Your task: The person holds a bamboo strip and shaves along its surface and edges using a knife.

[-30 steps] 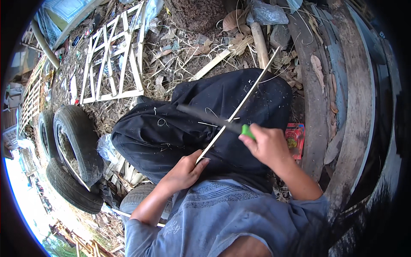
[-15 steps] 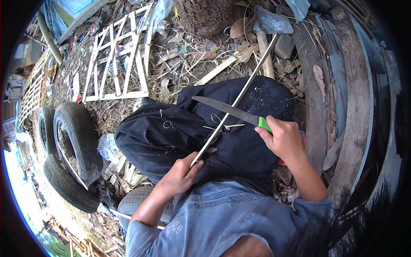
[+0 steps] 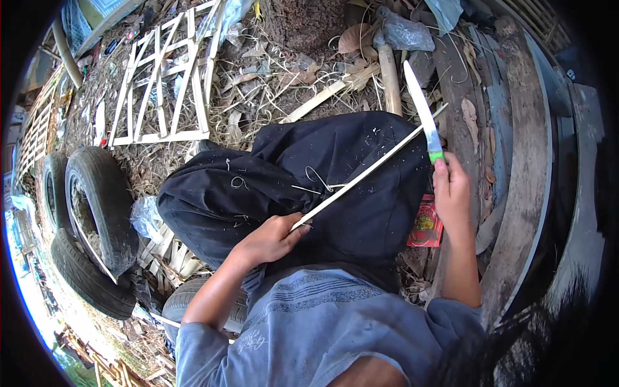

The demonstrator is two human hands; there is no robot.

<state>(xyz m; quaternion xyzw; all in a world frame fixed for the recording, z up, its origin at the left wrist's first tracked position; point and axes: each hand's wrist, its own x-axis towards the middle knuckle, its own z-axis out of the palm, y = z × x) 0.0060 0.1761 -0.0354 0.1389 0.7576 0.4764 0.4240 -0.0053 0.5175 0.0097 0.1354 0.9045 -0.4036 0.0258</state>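
The left hand [image 3: 271, 238] is gripping a bamboo strip [image 3: 364, 174] across the lap while the right hand [image 3: 451, 190] is clenching a green-handled knife [image 3: 422, 116] at the strip's far end, likely mid-shaving, needing re-seating near that hand.

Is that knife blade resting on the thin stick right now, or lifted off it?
Lifted off. The right hand holds the knife pointing up and away, its blade clear above the bamboo strip, whose lower end the left hand grips.
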